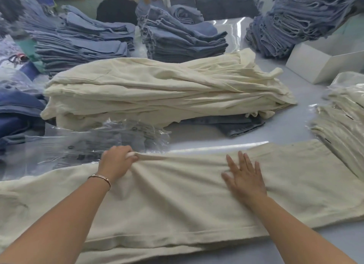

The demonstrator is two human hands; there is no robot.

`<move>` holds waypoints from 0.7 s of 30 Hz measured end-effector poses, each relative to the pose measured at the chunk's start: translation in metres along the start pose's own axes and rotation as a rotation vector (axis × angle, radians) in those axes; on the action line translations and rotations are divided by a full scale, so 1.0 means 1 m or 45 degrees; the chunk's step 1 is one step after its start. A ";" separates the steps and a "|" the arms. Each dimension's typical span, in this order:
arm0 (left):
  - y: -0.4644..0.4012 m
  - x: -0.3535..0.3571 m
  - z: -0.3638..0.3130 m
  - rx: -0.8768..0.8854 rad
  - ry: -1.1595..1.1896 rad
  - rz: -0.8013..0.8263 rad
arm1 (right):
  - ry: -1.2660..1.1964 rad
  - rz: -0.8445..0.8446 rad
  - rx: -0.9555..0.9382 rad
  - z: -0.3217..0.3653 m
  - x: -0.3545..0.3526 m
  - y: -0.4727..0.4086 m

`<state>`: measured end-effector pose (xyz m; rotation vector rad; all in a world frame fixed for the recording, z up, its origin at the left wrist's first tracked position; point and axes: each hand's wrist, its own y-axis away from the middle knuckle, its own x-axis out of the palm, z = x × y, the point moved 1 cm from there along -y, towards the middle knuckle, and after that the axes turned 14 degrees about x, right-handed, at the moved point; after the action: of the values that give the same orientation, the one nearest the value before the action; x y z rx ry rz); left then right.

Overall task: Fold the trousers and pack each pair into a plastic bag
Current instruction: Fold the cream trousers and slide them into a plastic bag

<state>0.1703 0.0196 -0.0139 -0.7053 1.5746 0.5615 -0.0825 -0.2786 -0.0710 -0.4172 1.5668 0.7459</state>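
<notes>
A pair of cream trousers (177,200) lies spread flat across the near part of the pale tabletop (291,125). The left hand (116,161) grips a bunch of the cloth at the far edge, fingers curled tight round it. A thin bracelet (100,179) sits on that wrist. The right hand (244,177) lies flat on the trousers, fingers spread wide. Just past the left hand lie clear plastic bags (88,145). To the right sit cream trousers in bags (342,121). Behind is a big pile of cream trousers (157,90). Farther back stand stacks of blue jeans (177,41) and a white box (323,60).
</notes>
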 end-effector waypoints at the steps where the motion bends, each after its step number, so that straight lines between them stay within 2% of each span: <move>1: -0.002 -0.001 0.004 -0.034 -0.014 -0.021 | 0.002 0.015 0.008 0.004 -0.001 -0.003; 6: 0.007 0.013 -0.001 -0.097 -0.141 0.022 | 0.000 0.047 -0.004 0.011 -0.007 -0.011; 7: 0.014 0.013 -0.006 -0.075 -0.141 -0.024 | 0.002 0.049 -0.006 0.010 -0.008 -0.011; 10: 0.043 0.012 -0.031 0.116 -0.105 -0.346 | -0.033 -0.018 0.001 0.004 -0.014 -0.003; 11: 0.059 0.015 -0.041 0.181 -0.064 -0.362 | -0.065 -0.077 -0.026 0.003 -0.014 0.002; 13: 0.093 0.031 -0.060 0.279 -0.011 -0.164 | -0.112 -0.176 -0.177 0.003 -0.013 0.024; 15: 0.124 0.047 -0.071 0.292 0.012 0.105 | -0.160 -0.122 -0.375 0.008 -0.012 0.052; 16: 0.134 0.051 -0.073 0.269 0.005 0.167 | -0.108 -0.145 -0.435 0.010 -0.007 0.062; 19: 0.137 0.045 -0.067 0.282 0.038 0.227 | -0.098 0.019 -0.498 0.017 0.001 0.076; 21: 0.144 0.030 -0.060 0.322 0.107 0.171 | -0.193 -0.039 -0.642 0.022 -0.006 0.089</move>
<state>0.0236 0.0732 -0.0427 -0.4396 1.7437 0.4244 -0.1239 -0.2003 -0.0454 -0.7327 1.2175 1.1250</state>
